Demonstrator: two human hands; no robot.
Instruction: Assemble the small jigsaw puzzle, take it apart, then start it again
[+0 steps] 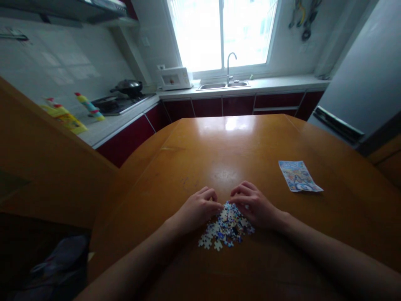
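A heap of small jigsaw pieces [227,225], some blue-patterned and some pale side up, lies on the table close to me. At the heap's upper left edge is my left hand [200,207], its fingers curled in and a small pale jigsaw piece [211,199] showing between them. My right hand [255,205] bends over the heap's upper right side, fingers and thumb drawn together around what looks like another piece, mostly hidden by the fingers. The two hands are a short way apart.
A printed picture sheet [299,176] lies at the right on the wooden table [200,146]. Beyond are a counter with a sink [224,85], a white microwave [174,78] and a stove with a dark pan [128,87]. A fridge [363,75] stands at the right.
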